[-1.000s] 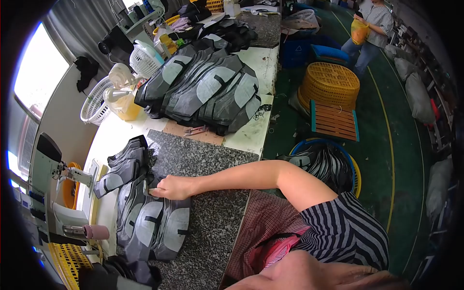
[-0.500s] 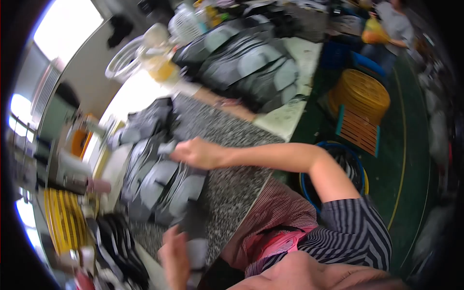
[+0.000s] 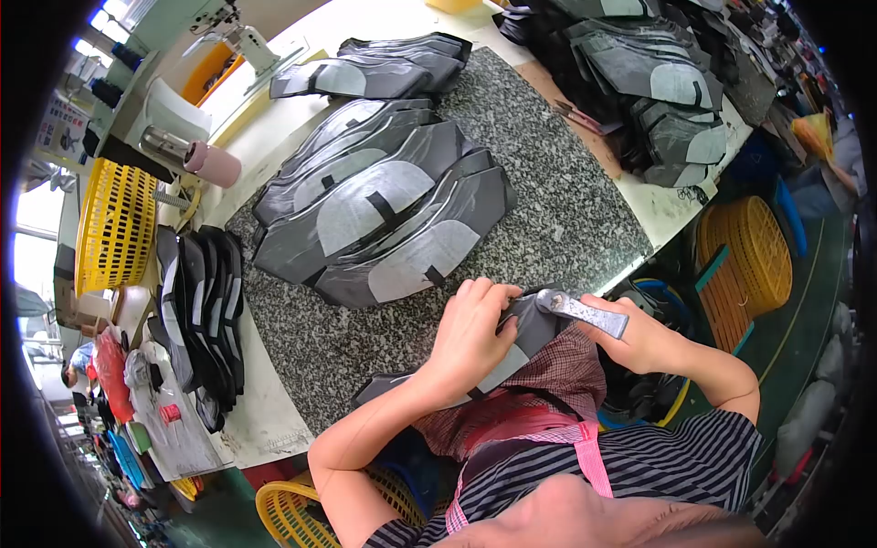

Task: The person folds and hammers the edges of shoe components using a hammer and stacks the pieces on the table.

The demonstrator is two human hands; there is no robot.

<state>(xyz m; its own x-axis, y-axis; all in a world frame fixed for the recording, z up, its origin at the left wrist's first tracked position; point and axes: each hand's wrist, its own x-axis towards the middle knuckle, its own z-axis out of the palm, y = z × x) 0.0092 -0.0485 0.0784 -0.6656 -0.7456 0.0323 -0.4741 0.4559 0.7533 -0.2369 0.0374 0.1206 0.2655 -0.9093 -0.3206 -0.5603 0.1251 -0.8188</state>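
Observation:
My left hand grips a dark grey shoe-upper piece with a pale patch, thumb and fingers closed on it. The piece lies along the near edge of a speckled granite slab. In my right hand is a hammer; its metal head overlaps the right end of the piece, and its handle is mostly hidden by the fingers. Beyond my left hand, several similar pieces lie overlapped on the slab, with a further stack behind them.
More dark pieces are heaped at the far right, near scissors. Black strips lie at the left beside a yellow basket. A pink cup stands behind. Baskets and a slatted stool stand on the floor; a person is beyond.
The camera view has turned. My right hand has come from over the overlapped pieces to the slab's near edge. Both hands are now close together at one piece.

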